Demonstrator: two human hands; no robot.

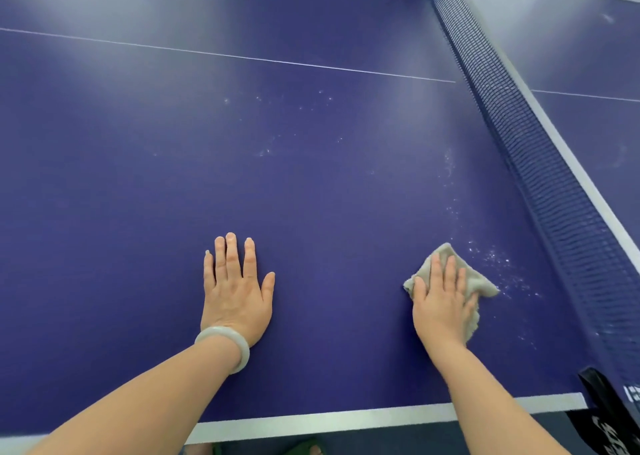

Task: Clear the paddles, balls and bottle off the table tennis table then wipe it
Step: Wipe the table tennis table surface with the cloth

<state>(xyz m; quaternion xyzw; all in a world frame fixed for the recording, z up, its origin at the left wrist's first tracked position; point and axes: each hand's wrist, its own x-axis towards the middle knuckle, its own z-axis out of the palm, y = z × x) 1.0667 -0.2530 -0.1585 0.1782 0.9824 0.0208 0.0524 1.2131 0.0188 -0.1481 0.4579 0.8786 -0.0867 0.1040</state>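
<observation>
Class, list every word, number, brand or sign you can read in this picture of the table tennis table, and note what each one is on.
White lettering on the black net clamp: cut off at the picture's edge, unreadable.
White label on the net: blurred and cut off, unreadable.
Table, cloth, bracelet: no text.

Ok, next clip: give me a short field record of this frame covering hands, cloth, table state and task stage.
left hand: flat on the table, palm down, bracelet on the wrist
right hand: fingers straight, pressing a beige cloth onto the table near the net
table surface: blue, with white specks beside the cloth and more farther up
loose items: none in view
stage: wiping; specks not yet wiped
</observation>
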